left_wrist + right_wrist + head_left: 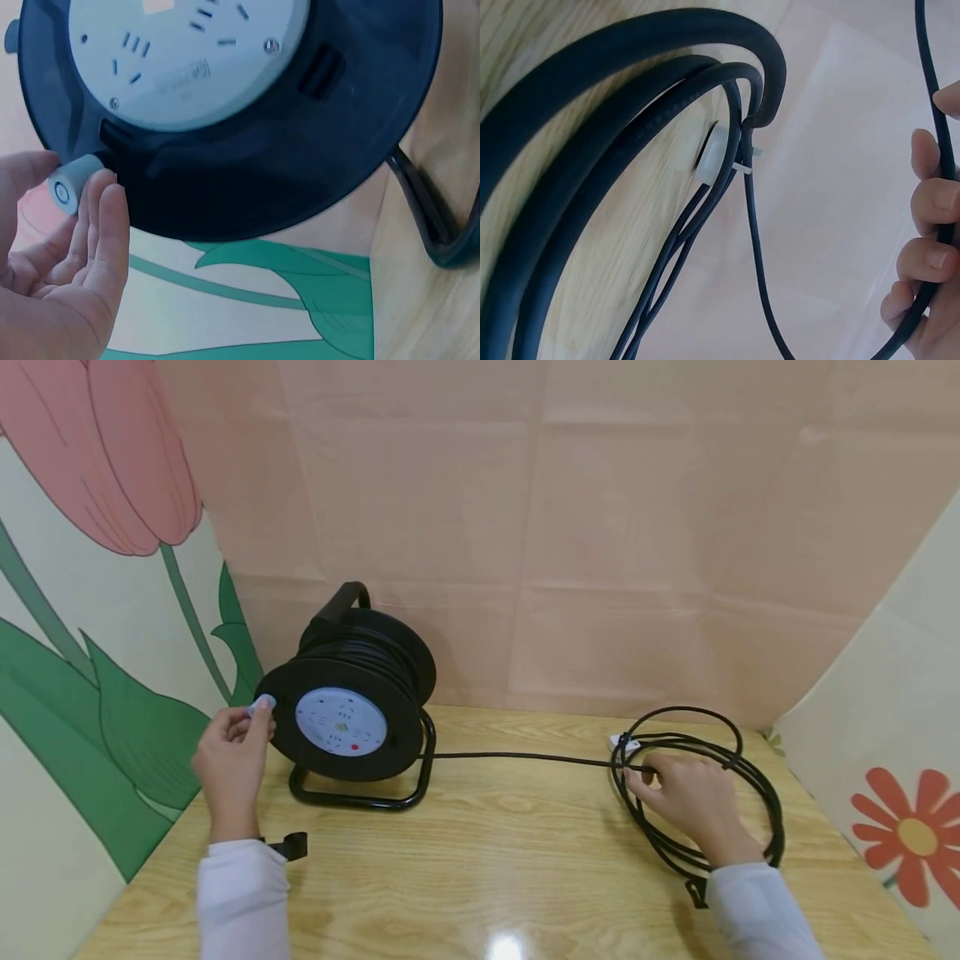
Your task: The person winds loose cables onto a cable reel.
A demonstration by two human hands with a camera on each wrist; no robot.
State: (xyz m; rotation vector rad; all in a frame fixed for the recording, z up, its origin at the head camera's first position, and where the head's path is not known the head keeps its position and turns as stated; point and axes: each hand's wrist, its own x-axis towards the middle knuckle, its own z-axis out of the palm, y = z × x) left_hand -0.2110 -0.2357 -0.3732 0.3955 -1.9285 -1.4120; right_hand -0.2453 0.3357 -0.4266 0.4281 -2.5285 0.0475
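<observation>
A black cable reel [352,675] stands at the left, its front bearing a pale round socket panel [330,727]. My left hand [238,760] pinches the grey crank knob [73,180] at the front disc's edge between thumb and fingers. From the reel a taut black cable [525,756] runs right across the table. My right hand [693,797] grips that cable, fingers [934,199] curled round it in the right wrist view. Beneath and around this hand lie loose loops of a cable coil [774,818], partly hidden by the hand and sleeve.
A white tag [626,743] hangs at the coil's left side. The reel has a tubular foot frame [360,804] and a carrying handle [341,606]. Behind the wooden table [465,860] rises a pinkish covering [600,527], with flower-printed panels at both sides.
</observation>
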